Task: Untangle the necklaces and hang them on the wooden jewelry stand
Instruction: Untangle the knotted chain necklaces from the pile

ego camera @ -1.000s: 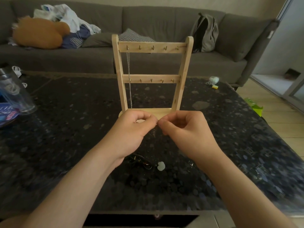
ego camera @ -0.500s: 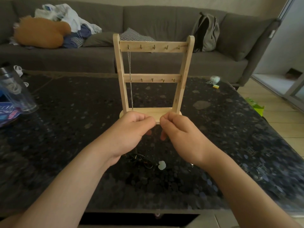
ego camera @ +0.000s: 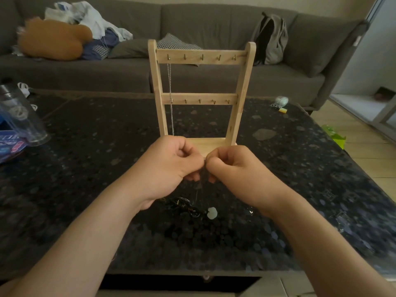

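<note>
Two bare hands meet fingertip to fingertip above a dark speckled stone worktop (ego camera: 85, 168). The left hand (ego camera: 169, 166) and right hand (ego camera: 237, 170) each have thumb and forefinger in a tight pinching grip on a fine chain (ego camera: 200, 188), which is barely visible as it hangs down between them. The other fingers are curled under, and both forearms reach in from the lower corners. Below the hands, a dark tangle of necklaces (ego camera: 184, 205) lies on the worktop with a pale round pendant (ego camera: 212, 212) beside it. Just behind the hands stands a light wooden jewelry stand (ego camera: 201, 56), upright, with two rows of hooks. A twisted silver chain (ego camera: 170, 86) hangs from its top left hook.
</note>
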A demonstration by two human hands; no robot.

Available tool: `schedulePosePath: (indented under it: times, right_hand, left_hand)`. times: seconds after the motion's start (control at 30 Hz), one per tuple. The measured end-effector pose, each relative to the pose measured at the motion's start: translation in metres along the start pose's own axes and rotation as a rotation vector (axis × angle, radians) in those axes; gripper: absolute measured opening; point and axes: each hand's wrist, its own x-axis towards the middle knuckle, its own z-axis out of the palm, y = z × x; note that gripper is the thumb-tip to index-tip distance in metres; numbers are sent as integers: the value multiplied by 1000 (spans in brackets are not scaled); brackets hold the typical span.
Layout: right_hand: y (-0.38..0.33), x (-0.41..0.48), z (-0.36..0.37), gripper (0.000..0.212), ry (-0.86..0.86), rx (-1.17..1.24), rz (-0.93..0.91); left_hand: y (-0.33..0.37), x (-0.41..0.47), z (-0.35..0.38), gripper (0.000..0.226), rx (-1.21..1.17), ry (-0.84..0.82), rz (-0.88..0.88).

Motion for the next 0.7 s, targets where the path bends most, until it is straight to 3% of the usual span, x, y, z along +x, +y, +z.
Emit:
schedulePosePath:
  times: [0.17, 0.3, 0.43, 0.57, 0.7]
  right_hand:
    - [1, 1, 0, 24, 73, 26, -38]
    - [4, 2, 0, 21, 112, 17, -53]
    - [4, 2, 0, 15, 242, 123, -27]
    - [2, 4, 0, 21, 317, 395, 48]
    - [0, 5, -3, 19, 222, 669, 141]
  left_hand:
    - [4, -2, 3, 5, 15, 13, 24]
    - [7, -3, 2, 15, -203, -65, -109]
    - [5, -2, -2, 15, -128, -47, -142]
    - [3, 0, -1, 12, -97, -5, -173]
    - [3, -1, 0, 9, -62, -5, -189]
